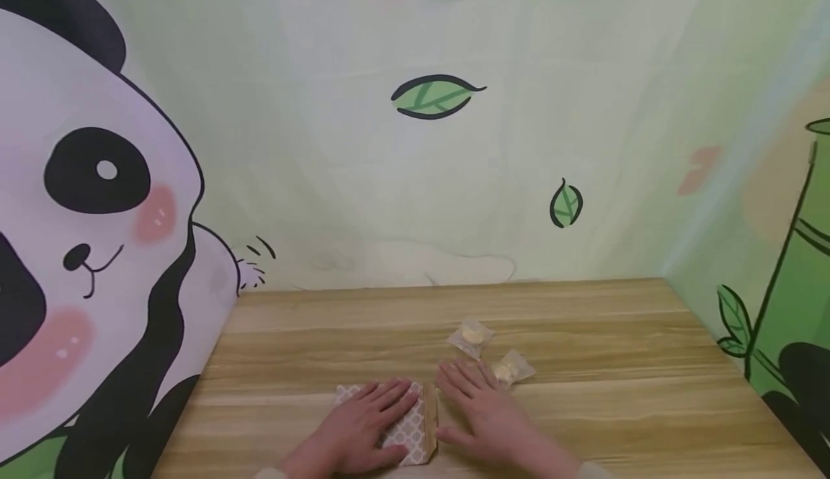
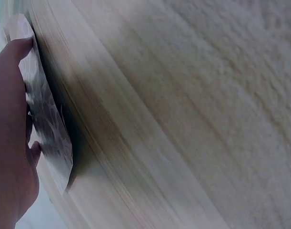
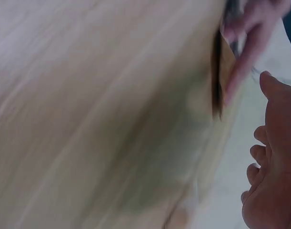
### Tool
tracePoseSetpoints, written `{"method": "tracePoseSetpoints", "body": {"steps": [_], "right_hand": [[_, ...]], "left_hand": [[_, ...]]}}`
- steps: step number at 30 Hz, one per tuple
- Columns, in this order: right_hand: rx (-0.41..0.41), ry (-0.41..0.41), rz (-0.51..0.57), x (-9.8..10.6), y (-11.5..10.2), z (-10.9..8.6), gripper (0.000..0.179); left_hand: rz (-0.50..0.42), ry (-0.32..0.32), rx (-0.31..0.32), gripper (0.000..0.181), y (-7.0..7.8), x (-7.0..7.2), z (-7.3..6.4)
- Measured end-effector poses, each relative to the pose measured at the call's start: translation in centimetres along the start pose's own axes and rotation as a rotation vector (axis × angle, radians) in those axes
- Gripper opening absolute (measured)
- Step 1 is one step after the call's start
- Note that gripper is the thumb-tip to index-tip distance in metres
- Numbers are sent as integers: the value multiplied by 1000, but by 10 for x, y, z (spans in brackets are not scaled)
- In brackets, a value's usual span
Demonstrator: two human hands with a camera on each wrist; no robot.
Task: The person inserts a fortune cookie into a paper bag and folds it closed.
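Note:
A flat paper bag (image 1: 411,432) with a white-and-grey lattice pattern and a brown side strip lies on the table. My left hand (image 1: 368,425) rests on it with fingers extended, covering much of its surface. The same bag (image 2: 52,129) shows in the left wrist view, its edge lifted slightly off the wood. Just right of the bag is my right hand (image 1: 483,407), fingers stretched out and holding nothing. Beyond its fingertips lie two small clear packets, one packet (image 1: 472,333) farther back and another packet (image 1: 515,368) partly behind the fingers, each with a pale, round-looking piece inside.
The wood-grain table (image 1: 292,349) reaches back to a printed cloth backdrop (image 1: 324,140) with a panda and leaves. A side panel (image 1: 733,234) of the same print borders the table on the right.

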State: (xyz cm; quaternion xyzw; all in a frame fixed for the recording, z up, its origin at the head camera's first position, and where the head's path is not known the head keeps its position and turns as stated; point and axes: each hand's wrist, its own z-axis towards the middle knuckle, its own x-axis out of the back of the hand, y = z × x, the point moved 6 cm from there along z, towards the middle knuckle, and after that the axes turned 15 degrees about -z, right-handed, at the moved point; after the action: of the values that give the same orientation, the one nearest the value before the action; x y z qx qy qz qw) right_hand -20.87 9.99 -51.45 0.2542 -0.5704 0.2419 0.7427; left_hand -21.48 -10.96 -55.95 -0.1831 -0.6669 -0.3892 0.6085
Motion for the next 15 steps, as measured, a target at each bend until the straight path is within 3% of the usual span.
{"method": "tracePoseSetpoints", "body": {"steps": [4, 10, 15], "right_hand": [[50, -79, 8, -11, -16, 9, 76], [50, -180, 17, -26, -21, 11, 74], [72, -189, -8, -36, -23, 6, 72]], "left_hand": [[2, -13, 12, 80, 0, 0, 4], [-14, -35, 31, 81, 0, 0, 4], [-39, -21, 38, 86, -2, 0, 2]]}}
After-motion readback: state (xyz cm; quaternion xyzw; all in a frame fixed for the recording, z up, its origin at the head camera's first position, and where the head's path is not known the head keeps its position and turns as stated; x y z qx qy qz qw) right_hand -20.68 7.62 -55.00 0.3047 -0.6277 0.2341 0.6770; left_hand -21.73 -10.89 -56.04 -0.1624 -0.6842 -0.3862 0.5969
